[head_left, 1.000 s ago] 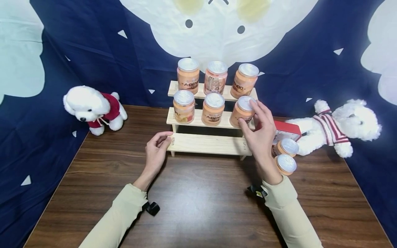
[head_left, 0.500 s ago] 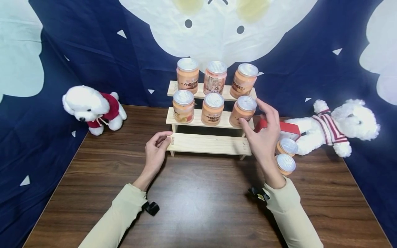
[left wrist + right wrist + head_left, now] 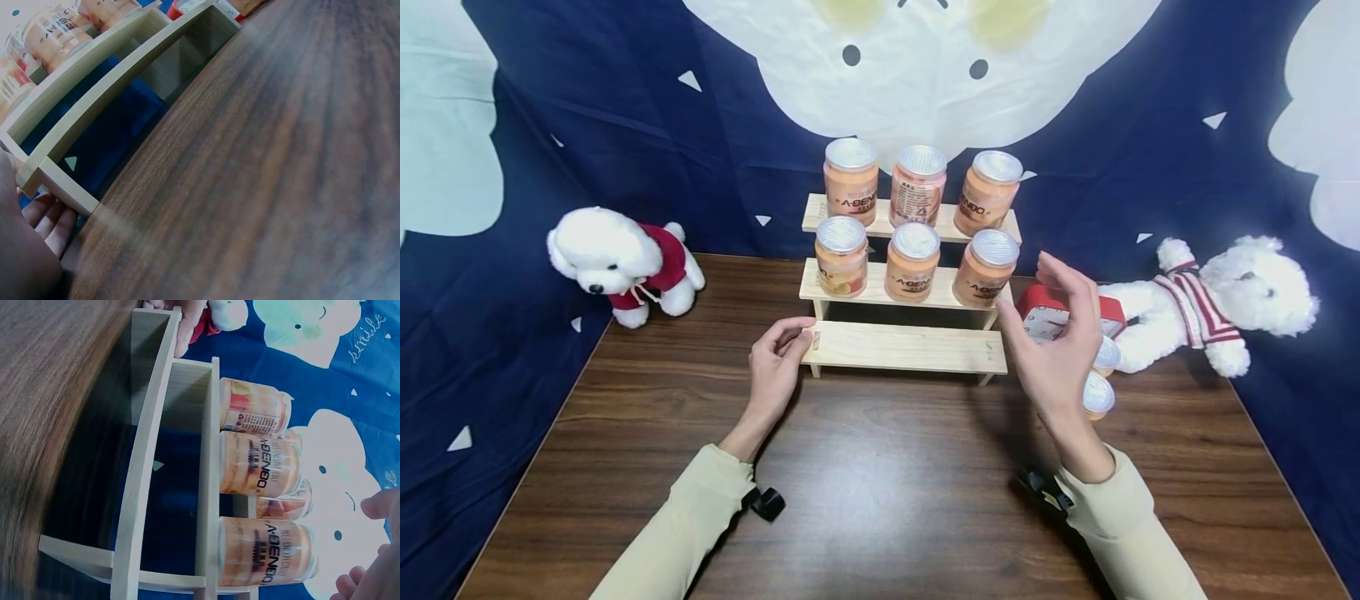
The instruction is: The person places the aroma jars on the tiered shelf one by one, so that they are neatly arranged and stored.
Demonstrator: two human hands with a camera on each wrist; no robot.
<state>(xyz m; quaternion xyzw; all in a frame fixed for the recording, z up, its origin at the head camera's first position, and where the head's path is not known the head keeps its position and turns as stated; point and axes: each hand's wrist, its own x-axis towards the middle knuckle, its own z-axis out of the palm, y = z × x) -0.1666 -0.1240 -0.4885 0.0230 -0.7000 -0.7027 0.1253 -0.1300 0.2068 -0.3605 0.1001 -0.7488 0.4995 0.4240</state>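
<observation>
A three-step wooden display shelf [image 3: 910, 346] stands on the table, with three orange jars with silver lids on the top step and three on the middle one. My left hand [image 3: 773, 360] grips the left end of the bare lowest step; in the left wrist view its fingers [image 3: 50, 222] curl at the end support. Beside the right-hand jar [image 3: 985, 271] of the middle step, my right hand [image 3: 1063, 354] hangs with thumb and fingers spread and nothing between them. In the right wrist view that jar [image 3: 265, 551] stands upright, apart from the fingers.
Behind my right hand are a red clock [image 3: 1047, 321] and two more jars, the nearer jar [image 3: 1099, 396] partly hidden. A white plush dog [image 3: 625, 267] sits at the left; a plush toy in a striped top [image 3: 1232, 308] lies at the right. Dark blue cloth [image 3: 700, 167] hangs behind.
My right hand has let go of the right-hand jar on the middle step and moved right and slightly down, now overlapping the two jars there. The left hand keeps its place.
</observation>
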